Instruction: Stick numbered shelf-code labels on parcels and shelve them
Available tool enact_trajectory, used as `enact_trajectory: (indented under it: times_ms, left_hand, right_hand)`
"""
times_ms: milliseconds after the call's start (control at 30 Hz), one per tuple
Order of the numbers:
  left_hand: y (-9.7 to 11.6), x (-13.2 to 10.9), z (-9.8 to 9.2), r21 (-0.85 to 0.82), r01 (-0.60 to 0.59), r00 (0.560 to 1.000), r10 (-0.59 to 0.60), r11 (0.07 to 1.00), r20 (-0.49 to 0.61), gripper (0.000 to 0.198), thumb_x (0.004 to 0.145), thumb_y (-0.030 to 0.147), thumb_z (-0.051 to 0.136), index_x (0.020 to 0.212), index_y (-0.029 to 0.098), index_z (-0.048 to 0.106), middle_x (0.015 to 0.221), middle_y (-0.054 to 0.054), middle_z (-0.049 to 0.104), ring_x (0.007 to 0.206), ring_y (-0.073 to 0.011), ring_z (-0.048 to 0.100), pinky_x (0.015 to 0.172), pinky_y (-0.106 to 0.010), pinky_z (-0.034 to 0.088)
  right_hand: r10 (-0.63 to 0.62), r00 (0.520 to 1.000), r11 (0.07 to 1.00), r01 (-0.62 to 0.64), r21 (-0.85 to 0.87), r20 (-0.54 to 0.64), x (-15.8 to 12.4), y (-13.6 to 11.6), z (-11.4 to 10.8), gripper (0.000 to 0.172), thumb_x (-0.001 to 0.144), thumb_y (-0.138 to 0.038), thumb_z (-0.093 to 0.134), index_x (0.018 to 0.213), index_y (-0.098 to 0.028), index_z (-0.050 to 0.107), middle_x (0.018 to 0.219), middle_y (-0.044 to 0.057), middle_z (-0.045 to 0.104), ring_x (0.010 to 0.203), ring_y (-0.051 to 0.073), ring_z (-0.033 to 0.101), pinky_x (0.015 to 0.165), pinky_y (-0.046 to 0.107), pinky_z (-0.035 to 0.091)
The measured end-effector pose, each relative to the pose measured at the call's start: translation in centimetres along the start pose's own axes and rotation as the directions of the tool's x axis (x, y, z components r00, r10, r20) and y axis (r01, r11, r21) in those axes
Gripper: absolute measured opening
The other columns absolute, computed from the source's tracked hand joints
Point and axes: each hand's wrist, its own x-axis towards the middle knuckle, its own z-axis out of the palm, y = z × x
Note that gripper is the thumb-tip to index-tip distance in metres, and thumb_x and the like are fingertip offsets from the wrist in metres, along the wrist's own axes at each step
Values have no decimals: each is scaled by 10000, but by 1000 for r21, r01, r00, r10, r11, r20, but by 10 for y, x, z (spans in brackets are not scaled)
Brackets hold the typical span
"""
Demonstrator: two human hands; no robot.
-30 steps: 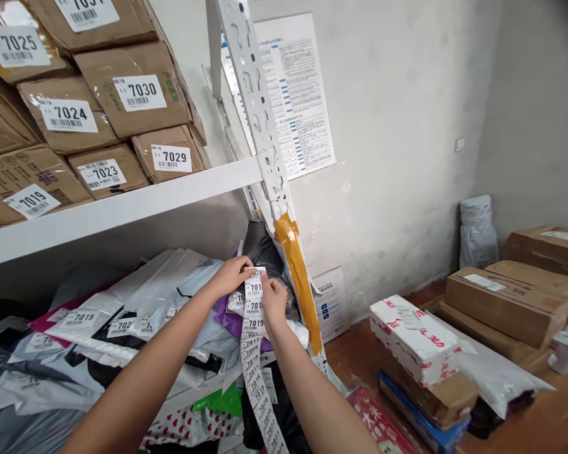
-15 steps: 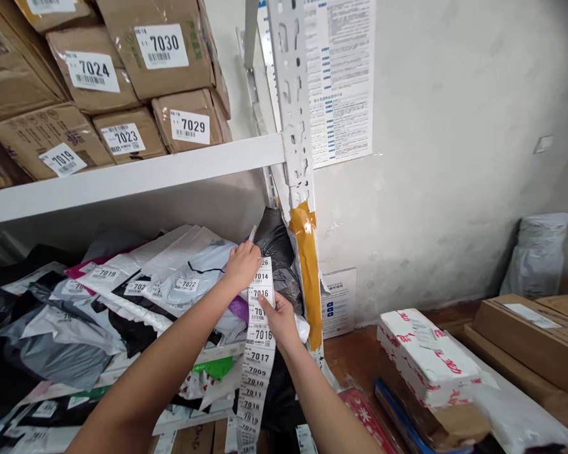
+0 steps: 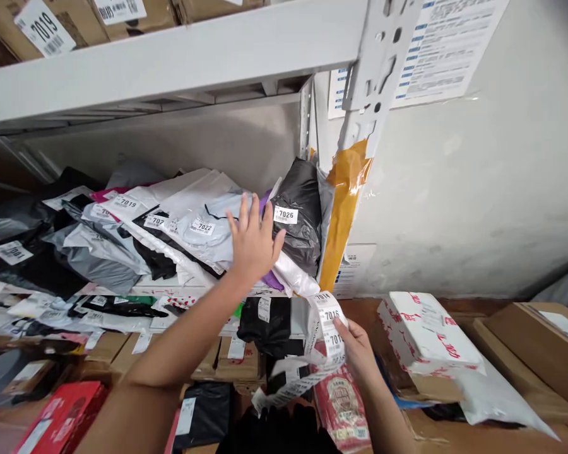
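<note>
My left hand is spread over the pile of mailer bags at the right end of the shelf, its fingers apart and nothing held. Whether it touches the bags beneath is hard to tell. Just right of its thumb stands a black plastic parcel bearing a white sticker marked 7026. Lower down, my right hand pinches a strip of numbered labels between thumb and fingers. The strip's long tail curls down to the left. A pale blue mailer bag with label 7022 lies left of my left hand.
A white metal shelf beam crosses above the bags, joining a post wrapped in yellow tape. Below are a red box, a black parcel and a red package. A white box with red print stands at right.
My left hand has opened, its fingers now spread. My right hand has moved down and right with the label strip, whose tail now curls. The 7026 sticker shows on the black parcel. The view has tilted down.
</note>
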Motion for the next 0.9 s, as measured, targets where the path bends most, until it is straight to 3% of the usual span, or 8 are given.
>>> enact_trajectory:
  times_ms: [67, 133, 233, 333, 400, 533, 633, 900]
  left_hand:
    - [14, -44, -3, -245, 48, 998, -54, 968, -19, 532, 901, 376, 431, 1386, 163, 386, 1479, -142, 369, 1415, -314, 191, 1129, -607, 102]
    - [31, -98, 1, -559, 210, 962, -68, 802, 264, 527, 890, 393, 462, 1377, 202, 403, 1434, -121, 441, 1354, -267, 345, 1117, -508, 260]
    - [50, -179, 16, -629, 755, 656, -224, 186, 721, 645, 725, 529, 648, 1230, 142, 543, 1194, -162, 636, 1025, -265, 625, 884, -413, 496]
    - [49, -233, 19, -445, 852, 365, -299, -274, 882, 556, 593, 592, 725, 868, 112, 670, 807, -102, 722, 692, -195, 635, 675, -313, 502]
    - [36, -255, 5, -438, 848, 306, -399, -298, 864, 525, 591, 607, 718, 770, 115, 682, 693, -63, 702, 593, -151, 577, 599, -264, 457]
    - [8, -288, -47, -426, 903, 413, -404, 63, 816, 450, 715, 566, 637, 790, 131, 722, 712, -45, 703, 645, -164, 576, 624, -248, 434]
    - [-3, -315, -81, -401, 899, 436, -424, 175, 794, 476, 789, 576, 539, 767, 134, 716, 714, -50, 697, 677, -179, 587, 645, -251, 438]
    - [-22, -397, -136, -476, 849, 221, -664, -229, 714, 531, 591, 671, 674, 693, 151, 715, 614, -31, 672, 587, -162, 575, 560, -248, 457]
  right_hand:
    - [-2, 999, 996, 7, -93, 45, -11, 9, -10, 437, 553, -561, 783, 596, -141, 669, 530, 29, 609, 481, 117, 471, 465, 236, 368]
    - [10, 994, 985, 9, -173, 106, -26, 21, -8, 445, 584, -577, 756, 581, -142, 666, 520, 24, 595, 470, 108, 444, 454, 232, 347]
    - [17, 981, 967, 33, -254, 196, -49, 48, 10, 469, 639, -616, 693, 616, -148, 675, 519, 17, 576, 471, 109, 429, 455, 239, 348]
    - [32, 943, 935, 90, -343, 332, -67, 79, 34, 475, 724, -610, 615, 612, -151, 659, 560, 26, 579, 513, 126, 473, 484, 247, 391]
    - [30, 926, 922, 120, -369, 376, -76, 94, 49, 439, 742, -589, 609, 679, -158, 673, 643, 44, 617, 580, 153, 537, 531, 260, 442]
    - [-34, 931, 913, 177, -367, 364, -94, 103, 80, 434, 713, -523, 676, 1005, -202, 679, 847, 74, 675, 759, 205, 622, 679, 307, 509]
    - [0, 892, 883, 212, -419, 452, -114, 109, 105, 334, 731, -500, 668, 862, -196, 714, 798, 81, 689, 769, 217, 632, 717, 321, 501]
    - [201, 889, 938, -55, -341, 411, -185, 162, 149, 405, 584, -536, 776, 784, -189, 713, 737, 67, 718, 670, 206, 633, 644, 317, 492]
